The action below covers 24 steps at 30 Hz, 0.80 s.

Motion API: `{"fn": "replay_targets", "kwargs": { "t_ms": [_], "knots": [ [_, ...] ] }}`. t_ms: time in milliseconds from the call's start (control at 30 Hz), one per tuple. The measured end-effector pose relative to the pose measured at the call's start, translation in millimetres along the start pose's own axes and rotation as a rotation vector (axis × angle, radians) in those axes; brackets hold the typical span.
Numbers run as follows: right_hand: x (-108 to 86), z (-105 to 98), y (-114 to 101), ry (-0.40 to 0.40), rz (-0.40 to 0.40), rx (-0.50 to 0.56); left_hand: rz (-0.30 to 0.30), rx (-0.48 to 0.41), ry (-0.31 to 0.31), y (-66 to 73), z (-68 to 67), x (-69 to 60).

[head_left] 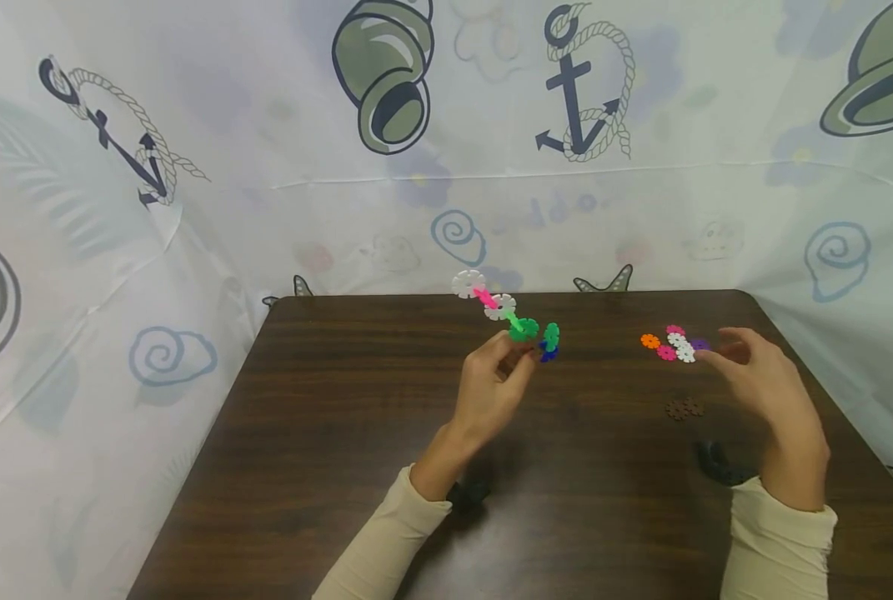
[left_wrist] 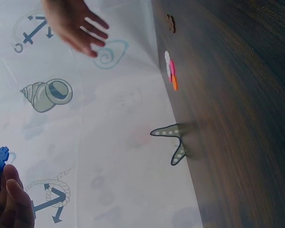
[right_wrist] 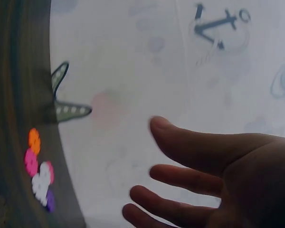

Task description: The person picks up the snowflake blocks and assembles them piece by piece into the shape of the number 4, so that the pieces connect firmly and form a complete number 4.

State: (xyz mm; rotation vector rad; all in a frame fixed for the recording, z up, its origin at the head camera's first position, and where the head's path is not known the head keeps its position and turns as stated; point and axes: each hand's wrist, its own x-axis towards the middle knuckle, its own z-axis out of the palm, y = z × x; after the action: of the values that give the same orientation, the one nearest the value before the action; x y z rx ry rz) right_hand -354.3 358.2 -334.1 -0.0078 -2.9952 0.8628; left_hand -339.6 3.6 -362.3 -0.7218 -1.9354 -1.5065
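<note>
My left hand (head_left: 489, 387) pinches a chain of notched, flower-shaped plastic discs above the table. Along the chain come a white disc (head_left: 469, 284), a pink disc (head_left: 485, 297), another white, then green ones and a blue disc (head_left: 549, 354) near the fingertips. In the left wrist view, the blue disc (left_wrist: 2, 155) shows at the fingers. My right hand (head_left: 769, 379) is held in the air, thumb and fingers apart, with nothing in its grasp. Near it in the head view lie loose discs: an orange disc (head_left: 649, 342), pink ones, white discs (head_left: 680, 343) and a purple disc (head_left: 701, 344).
Brown discs (head_left: 684, 408) lie nearer me than the coloured group, on the dark wooden table (head_left: 326, 433). A printed white cloth (head_left: 303, 225) hangs behind the table and along its sides. Dark devices sit at both wrists.
</note>
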Motion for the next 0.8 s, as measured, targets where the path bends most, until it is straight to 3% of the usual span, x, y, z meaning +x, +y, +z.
{"fn": "replay_targets", "kwargs": {
  "t_ms": [300, 533, 800],
  "knots": [
    [5.4, -3.4, 35.5, -0.235, 0.034, -0.075, 0.002, -0.007, -0.002, -0.1, 0.5, -0.5],
    [8.6, 2.4, 56.8, -0.330, 0.088, -0.081, -0.001, -0.023, -0.006, -0.8, 0.4, -1.1],
    [18.6, 18.3, 73.0, -0.369, 0.001, -0.057, -0.001, -0.016, -0.001, -1.4, 1.2, -1.5]
  ]
}}
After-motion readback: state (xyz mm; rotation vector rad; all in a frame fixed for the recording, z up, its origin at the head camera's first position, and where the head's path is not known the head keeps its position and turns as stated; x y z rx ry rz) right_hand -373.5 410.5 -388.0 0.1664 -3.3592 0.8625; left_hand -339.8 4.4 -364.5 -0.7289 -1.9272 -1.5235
